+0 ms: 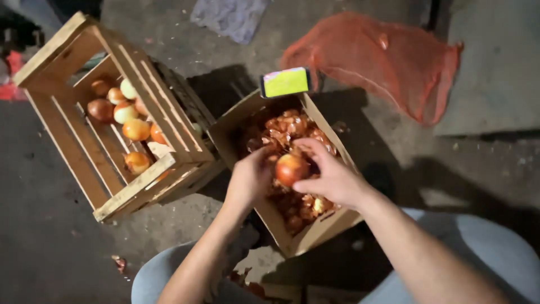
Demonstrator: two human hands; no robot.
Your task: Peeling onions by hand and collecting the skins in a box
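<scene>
Onion (291, 168) pinched by both hands, left hand (249, 179) & right hand (332, 177), over skins box (315, 231); crate (62, 135) approx half full w/ peeled ones.

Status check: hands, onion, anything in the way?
Both hands, left and right, grip onion over peel-filled box. Crate of onions left. Nothing in the way.

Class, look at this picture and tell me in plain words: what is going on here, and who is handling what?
A seated person holds a round reddish-orange onion in both hands over an open brown cardboard box full of papery onion skins. The left hand grips its side; the right hand curls over the top. To the left, a tilted slatted wooden crate holds several more onions. An empty orange mesh sack lies on the dark concrete floor behind the box.
</scene>
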